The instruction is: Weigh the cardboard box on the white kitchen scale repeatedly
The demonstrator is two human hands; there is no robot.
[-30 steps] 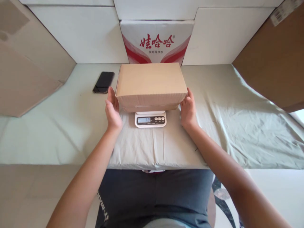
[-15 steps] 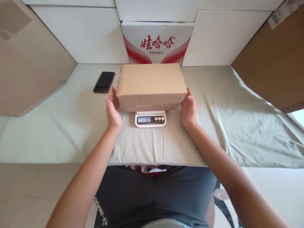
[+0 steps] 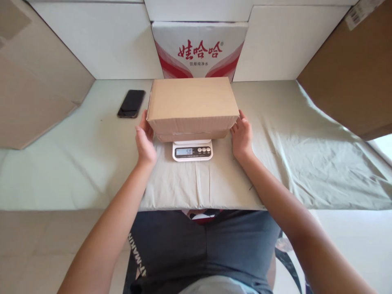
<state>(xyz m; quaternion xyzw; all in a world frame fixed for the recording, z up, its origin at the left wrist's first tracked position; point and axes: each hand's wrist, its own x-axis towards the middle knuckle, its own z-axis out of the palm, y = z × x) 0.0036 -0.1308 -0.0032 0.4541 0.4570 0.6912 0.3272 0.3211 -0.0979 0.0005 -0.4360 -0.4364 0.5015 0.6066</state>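
Observation:
A brown cardboard box point(image 3: 194, 98) sits on a small white digital kitchen scale point(image 3: 192, 157), overhanging it at both sides. The scale's display is lit and reads 50 or 5.0; I cannot tell whether there is a decimal point. My left hand point(image 3: 145, 141) is at the box's left side, thumb toward me and the other fingers partly hidden along the side. At the right side, my right hand point(image 3: 242, 136) has its fingers against the lower corner, some tucked out of sight. Between them the two hands hold the box.
A black phone point(image 3: 131, 103) lies left of the box on the pale green cloth point(image 3: 196, 192). A white and red printed carton point(image 3: 200, 51) stands behind. Large brown cardboard pieces flank the table at left point(image 3: 36, 81) and right point(image 3: 352, 73).
The whole view has shifted slightly, with the table appearing a little higher and further left. The hands, box and scale keep their places relative to one another, and the displayed figure is the same.

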